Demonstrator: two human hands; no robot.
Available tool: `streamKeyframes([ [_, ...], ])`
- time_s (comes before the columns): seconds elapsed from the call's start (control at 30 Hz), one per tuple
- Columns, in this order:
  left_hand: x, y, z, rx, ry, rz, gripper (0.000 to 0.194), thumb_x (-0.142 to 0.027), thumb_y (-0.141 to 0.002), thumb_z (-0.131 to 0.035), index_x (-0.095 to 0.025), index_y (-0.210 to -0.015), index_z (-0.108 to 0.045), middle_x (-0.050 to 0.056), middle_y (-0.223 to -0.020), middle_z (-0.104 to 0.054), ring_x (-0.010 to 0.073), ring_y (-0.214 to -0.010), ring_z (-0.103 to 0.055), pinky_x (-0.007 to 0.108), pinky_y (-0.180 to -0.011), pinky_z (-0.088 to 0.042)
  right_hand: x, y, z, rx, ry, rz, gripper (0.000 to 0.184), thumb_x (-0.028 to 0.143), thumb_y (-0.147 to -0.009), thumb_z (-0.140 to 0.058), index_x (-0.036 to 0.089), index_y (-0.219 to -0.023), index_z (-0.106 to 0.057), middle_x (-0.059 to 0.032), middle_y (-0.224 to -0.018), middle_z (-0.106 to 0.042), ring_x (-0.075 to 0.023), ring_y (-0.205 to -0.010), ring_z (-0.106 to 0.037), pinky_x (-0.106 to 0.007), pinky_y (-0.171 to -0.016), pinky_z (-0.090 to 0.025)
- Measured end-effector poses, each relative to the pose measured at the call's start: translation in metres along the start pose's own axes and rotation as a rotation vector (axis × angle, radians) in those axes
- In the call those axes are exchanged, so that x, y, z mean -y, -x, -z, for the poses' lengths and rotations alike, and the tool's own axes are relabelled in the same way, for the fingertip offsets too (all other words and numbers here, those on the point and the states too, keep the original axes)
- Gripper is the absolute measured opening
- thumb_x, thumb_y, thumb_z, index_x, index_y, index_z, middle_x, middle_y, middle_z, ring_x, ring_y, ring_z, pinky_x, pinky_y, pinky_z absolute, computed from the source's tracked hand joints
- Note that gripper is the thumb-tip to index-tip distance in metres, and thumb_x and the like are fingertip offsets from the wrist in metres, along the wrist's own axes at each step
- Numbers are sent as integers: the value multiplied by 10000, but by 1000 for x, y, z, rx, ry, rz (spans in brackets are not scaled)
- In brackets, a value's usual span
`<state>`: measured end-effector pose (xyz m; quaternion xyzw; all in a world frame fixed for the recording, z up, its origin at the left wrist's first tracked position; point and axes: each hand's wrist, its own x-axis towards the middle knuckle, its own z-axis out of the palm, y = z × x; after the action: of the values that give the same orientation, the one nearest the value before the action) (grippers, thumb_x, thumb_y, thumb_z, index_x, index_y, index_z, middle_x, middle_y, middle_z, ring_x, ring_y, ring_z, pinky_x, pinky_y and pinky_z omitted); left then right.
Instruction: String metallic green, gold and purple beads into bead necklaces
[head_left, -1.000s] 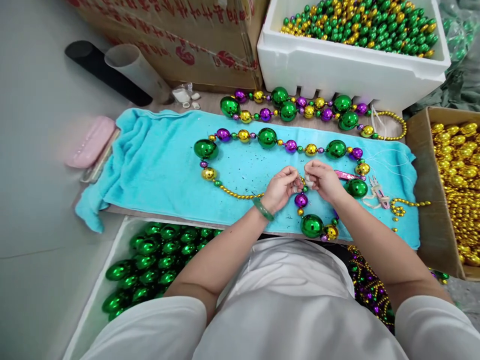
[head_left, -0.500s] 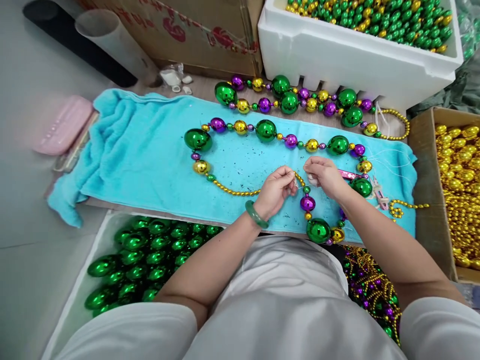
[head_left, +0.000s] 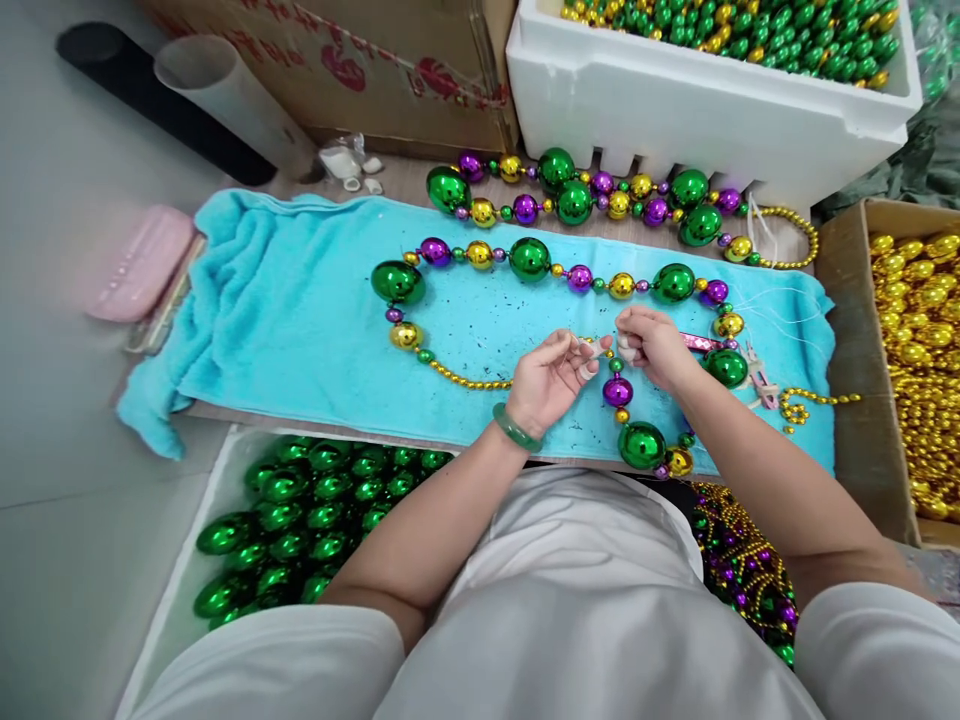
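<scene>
Head view: glossy round bead necklace (head_left: 530,259), fluffy towel (head_left: 300,310).

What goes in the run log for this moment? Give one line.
left hand: pinching strand end | right hand: pinching other end | item: green, purple and gold bead necklace | surface: turquoise towel

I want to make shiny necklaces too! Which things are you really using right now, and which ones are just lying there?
In use:
left hand and right hand, pinching the ends of the bead necklace
blue towel under it

Just lying about:
finished necklace
pink case
small scissors
tray of green balls
box of gold beads
white foam box
</scene>
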<state>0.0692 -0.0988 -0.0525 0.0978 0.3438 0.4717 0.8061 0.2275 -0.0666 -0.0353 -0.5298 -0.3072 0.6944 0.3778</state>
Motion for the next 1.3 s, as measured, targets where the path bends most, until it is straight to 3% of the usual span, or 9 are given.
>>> streamKeyframes([
  [0.2,-1,0,-1,15,-154,-46,133,-229,-843,-579,-172,-765,-488,-7,-658,-585,124,-667,-650,198,-553,-468,-8,-1,-3,4,-45,2,258,264,-608,-607,216,-635,-355,105,-454,-259,-34,-368,-208,-187,-373,-97],
  [0.37,2,5,-5,-65,-432,-58,183,-276,-839,-620,-158,-775,-495,5,-718,-619,88,-554,-603,215,-541,-495,-8,5,-8,39,-15,64,255,290,-631,-618,214,-631,-375,100,-454,-268,-41,-383,-220,-191,-378,-132],
  [0.57,11,7,-5,-210,-826,-132,157,-136,-739,-667,-175,-831,-545,-47,-635,-578,90,-442,-562,207,-456,-448,-7,10,-14,57,16,98,232,297,-642,-617,209,-619,-404,93,-456,-274,-45,-397,-223,-195,-390,-148],
  [0.67,9,4,0,-100,-1038,-46,24,-165,-769,-611,-163,-754,-592,-27,-587,-579,100,-458,-542,218,-470,-420,-5,11,-14,66,8,124,225,285,-634,-615,207,-604,-406,92,-455,-266,-47,-406,-223,-191,-394,-150],
  [0.73,5,4,1,-6,-1178,-37,146,-221,-793,-587,-162,-660,-600,-16,-564,-564,105,-485,-509,230,-493,-391,-5,11,-13,77,14,115,230,288,-632,-623,205,-603,-410,90,-458,-278,-45,-409,-227,-189,-396,-154],
  [0.9,-2,5,-3,139,-1404,-225,176,-230,-813,-555,-180,-656,-619,-5,-663,-606,140,-651,-522,255,-624,-375,-7,11,-8,64,-40,114,251,278,-639,-634,204,-605,-397,95,-464,-265,-39,-399,-223,-186,-387,-141],
  [1.17,4,5,-2,142,-1657,-350,192,-208,-855,-481,-189,-733,-630,13,-719,-641,164,-697,-554,281,-660,-370,-14,7,-3,36,-60,54,196,254,-585,-606,200,-592,-417,105,-432,-269,-27,-366,-200,-188,-373,-121],
  [1.3,13,3,-3,115,-1896,-421,224,-203,-882,-424,-186,-806,-635,54,-780,-667,204,-782,-588,312,-693,-383,-18,-2,-1,-112,-10,37,168,233,-572,-561,210,-580,-395,104,-404,-280,-37,-329,-210,-199,-352,-106],
])
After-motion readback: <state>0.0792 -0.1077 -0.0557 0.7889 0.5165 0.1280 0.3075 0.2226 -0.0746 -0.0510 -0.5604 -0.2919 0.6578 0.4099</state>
